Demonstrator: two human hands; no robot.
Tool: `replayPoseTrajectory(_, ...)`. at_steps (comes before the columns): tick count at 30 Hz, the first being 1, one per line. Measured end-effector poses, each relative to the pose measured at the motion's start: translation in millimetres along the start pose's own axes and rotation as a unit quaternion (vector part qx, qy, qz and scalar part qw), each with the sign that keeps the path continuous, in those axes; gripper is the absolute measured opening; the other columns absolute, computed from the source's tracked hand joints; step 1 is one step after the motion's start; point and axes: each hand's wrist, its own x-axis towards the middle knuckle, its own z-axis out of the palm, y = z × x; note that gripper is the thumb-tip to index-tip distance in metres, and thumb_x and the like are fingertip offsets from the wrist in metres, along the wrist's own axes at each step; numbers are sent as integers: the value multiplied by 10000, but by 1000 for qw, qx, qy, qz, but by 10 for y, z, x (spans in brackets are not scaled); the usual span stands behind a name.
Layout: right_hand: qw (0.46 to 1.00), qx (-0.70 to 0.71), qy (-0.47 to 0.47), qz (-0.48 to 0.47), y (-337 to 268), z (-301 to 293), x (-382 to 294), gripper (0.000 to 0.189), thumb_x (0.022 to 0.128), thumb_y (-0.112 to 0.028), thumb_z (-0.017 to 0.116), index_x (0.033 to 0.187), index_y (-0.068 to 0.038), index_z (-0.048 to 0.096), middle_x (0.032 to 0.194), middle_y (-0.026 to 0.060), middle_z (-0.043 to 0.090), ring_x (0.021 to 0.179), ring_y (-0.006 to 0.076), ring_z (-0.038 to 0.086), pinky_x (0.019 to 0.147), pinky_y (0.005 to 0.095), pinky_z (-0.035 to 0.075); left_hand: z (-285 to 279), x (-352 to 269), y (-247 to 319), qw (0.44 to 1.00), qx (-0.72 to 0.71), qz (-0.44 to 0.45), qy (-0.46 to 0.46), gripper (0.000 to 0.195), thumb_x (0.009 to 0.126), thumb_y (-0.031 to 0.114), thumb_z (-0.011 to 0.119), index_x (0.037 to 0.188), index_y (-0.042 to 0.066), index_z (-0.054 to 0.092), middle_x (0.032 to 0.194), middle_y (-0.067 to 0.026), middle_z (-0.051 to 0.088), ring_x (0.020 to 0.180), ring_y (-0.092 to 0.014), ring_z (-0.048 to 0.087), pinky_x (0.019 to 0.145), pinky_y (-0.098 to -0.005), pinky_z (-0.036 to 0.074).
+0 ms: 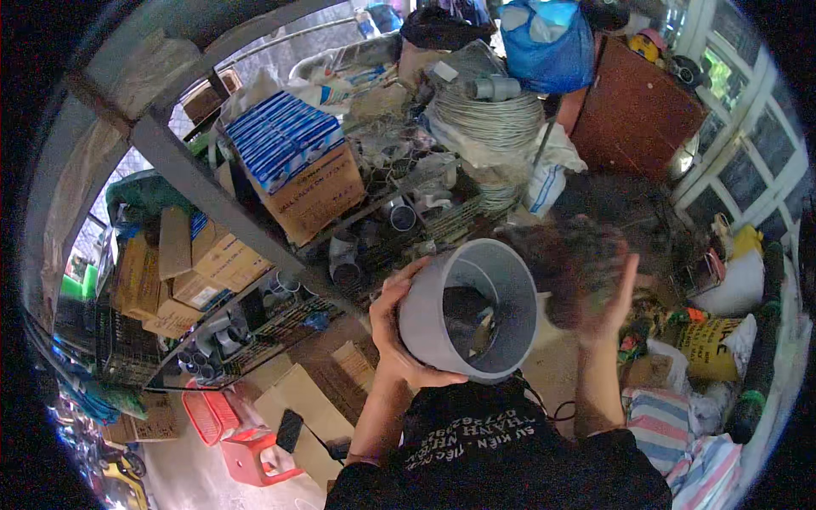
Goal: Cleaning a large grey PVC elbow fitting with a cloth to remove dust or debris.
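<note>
A wide grey plastic pipe fitting is held up in front of my chest, its round opening turned towards the upper right. My left hand grips it from the left and below, fingers spread along its wall. Something dark shows through the opening. To the right of the fitting, my right hand is raised, apart from it and blurred; its thumb or finger edge stands out, and no object can be made out in it.
Metal racks at left hold cardboard boxes and grey pipe elbows. Coiled cable lies behind. A red plastic stool and flattened cardboard are on the floor. Striped bags stand at right.
</note>
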Motion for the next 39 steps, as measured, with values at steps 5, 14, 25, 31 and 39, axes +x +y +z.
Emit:
replayPoseTrajectory(5,951,-134,6,280,275,-229,-62,492,870,-397,592,1234,-77,505,1102,91,604,989,228,581,878,366,452,-9,-4,27,998,22,-45,-38,1149,371,423,919,1311,77,354,1304,-229,447,1198,-403,451,982,-496,341)
replayPoseTrajectory(14,775,-605,-180,27,500,34,79,504,686,-43,716,1146,15,521,1028,94,617,967,181,565,891,301,431,-339,266,143,940,130,-210,-235,1013,433,385,895,1285,51,462,1310,-177,483,1218,-322,459,1015,-422,337)
replayPoseTrajectory(25,957,-269,6,108,986,-603,350,469,746,19,652,1192,-2,506,1113,73,581,1012,148,540,894,310,432,-355,-334,-166,915,-57,-399,17,905,747,562,658,1392,39,298,1399,-179,356,1287,-297,357,1035,-429,323)
replayPoseTrajectory(31,943,-330,-5,47,1112,-556,110,489,744,9,662,1203,0,494,1126,73,574,1022,149,540,897,315,435,-149,-1465,-489,790,-31,-610,50,749,770,290,726,1359,21,350,1296,-101,474,1172,-246,467,971,-402,401)
replayPoseTrajectory(39,916,-397,-54,-37,1392,-256,-21,517,741,-3,675,1219,3,478,1143,74,564,1035,151,539,900,322,438,7,-1375,-886,896,44,-390,206,569,740,157,725,1222,11,458,1169,-86,541,1092,-244,521,922,-386,437)
